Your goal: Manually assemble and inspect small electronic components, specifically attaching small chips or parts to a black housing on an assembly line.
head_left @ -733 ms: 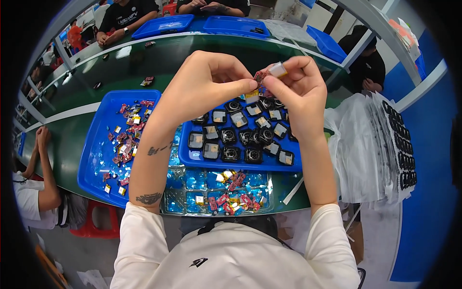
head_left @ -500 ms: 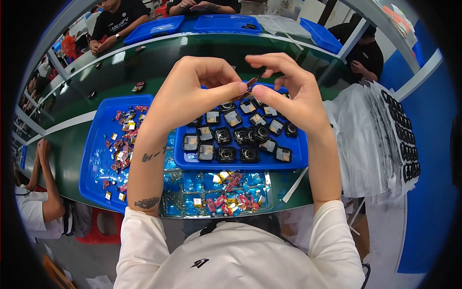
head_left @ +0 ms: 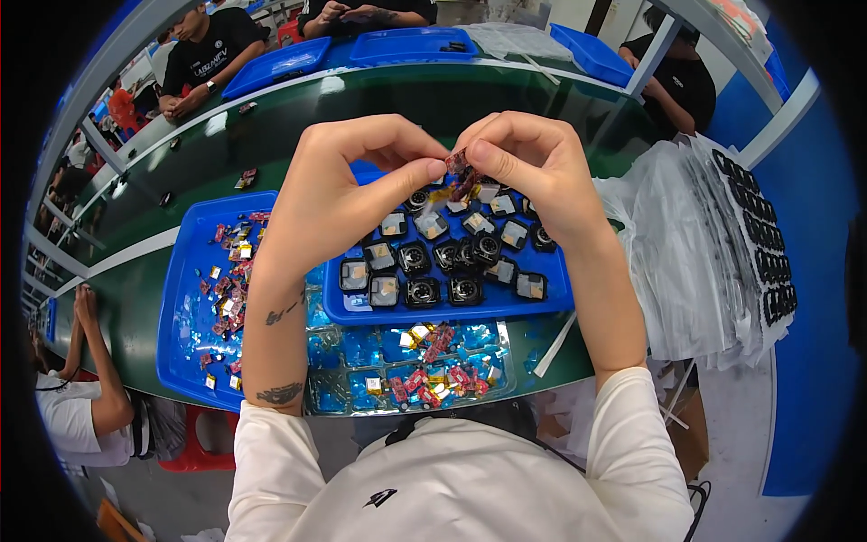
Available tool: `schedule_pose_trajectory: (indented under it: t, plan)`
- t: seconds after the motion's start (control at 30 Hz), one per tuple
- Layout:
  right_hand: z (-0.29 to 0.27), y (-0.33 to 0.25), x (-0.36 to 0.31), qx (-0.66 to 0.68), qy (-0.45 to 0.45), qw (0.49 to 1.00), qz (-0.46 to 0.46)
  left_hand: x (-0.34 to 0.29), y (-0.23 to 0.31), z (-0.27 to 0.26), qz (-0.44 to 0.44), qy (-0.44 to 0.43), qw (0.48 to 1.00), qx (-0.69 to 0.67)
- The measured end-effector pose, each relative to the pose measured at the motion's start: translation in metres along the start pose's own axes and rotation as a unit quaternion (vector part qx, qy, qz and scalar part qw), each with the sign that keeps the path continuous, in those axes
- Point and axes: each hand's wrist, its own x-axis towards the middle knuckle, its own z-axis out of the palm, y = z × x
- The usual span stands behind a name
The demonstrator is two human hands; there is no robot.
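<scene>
My left hand (head_left: 357,185) and my right hand (head_left: 546,176) meet above the middle of the bench. Between their thumbs and fingertips they pinch a small red circuit board (head_left: 458,164). Dark and yellow parts dangle below the board, partly blurred. Right under my hands lies a blue tray (head_left: 433,317) of black watch cases (head_left: 414,258); some show a grey inner face, others a round dark back. Nearer to me, a clear moulded tray (head_left: 336,372) carries red boards with small silver-and-yellow batteries (head_left: 421,334).
Left of my arm, another blue tray (head_left: 177,312) holds a heap of red boards and batteries. On the right, translucent sheets (head_left: 664,253) are stacked beside rows of black parts (head_left: 757,230). A green conveyor (head_left: 298,126) runs beyond, carrying scattered pieces; co-workers sit across it and at left.
My right hand's fingers have closed in, so both hands now pinch the board. It has turned and its parts hang down. The whole view has shifted slightly.
</scene>
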Motion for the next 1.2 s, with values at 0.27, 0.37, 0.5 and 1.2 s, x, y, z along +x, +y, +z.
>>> schedule_pose_trajectory:
  t: [0.27, 0.37, 0.5, 1.2]
  plan:
    - [0.01, -0.003, -0.002, -0.025, 0.079, 0.996, -0.027, 0.0, 0.005, 0.009, -0.035, 0.061, 0.997, 0.013]
    - [0.013, -0.006, -0.003, -0.026, 0.066, 0.997, -0.003, 0.001, -0.001, 0.008, -0.041, 0.064, 0.997, -0.028]
    - [0.015, -0.002, -0.001, -0.006, 0.003, 1.0, 0.003, 0.001, -0.008, 0.006, -0.044, 0.042, 0.995, -0.076]
    - [0.002, -0.011, -0.002, -0.05, 0.037, 0.998, 0.008, -0.001, -0.002, 0.009, -0.156, 0.015, 0.954, -0.254]
